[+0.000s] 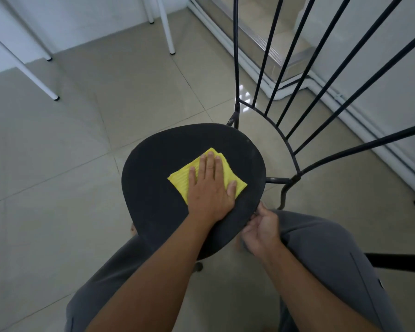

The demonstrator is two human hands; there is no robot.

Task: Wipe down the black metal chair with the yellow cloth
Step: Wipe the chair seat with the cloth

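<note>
Grey trousers [333, 259]: worn on the person's two knees, which are spread at the near edge, one on each side of the seat.
Right hand [261, 232]: closed around the near-right rim of the seat, with the fingers curled under the edge and partly hidden.
Left hand [209, 188]: laid flat, palm down, on the cloth; the fingers are held straight and together, with the thumb spread to the right.
Yellow cloth [180, 179]: folded into a ribbed square and pressed against the middle of the seat, with its corners showing to the left, right and far side of the hand.
Black metal chair [285, 180]: seen from above, between the knees.
Seat [153, 164]: rounded, matte and dark, with faint pale dust visible along its rim.
Backrest rods [304, 75]: thin black bars fanned upward from a curved rail at the far right of the seat.
Floor [94, 140]: laid in large glossy beige tiles with thin grout lines.
White table legs [167, 27]: slanted tubes with black feet, set at the far left.
Metal door track [268, 46]: run along the far right beside white framing.
</note>
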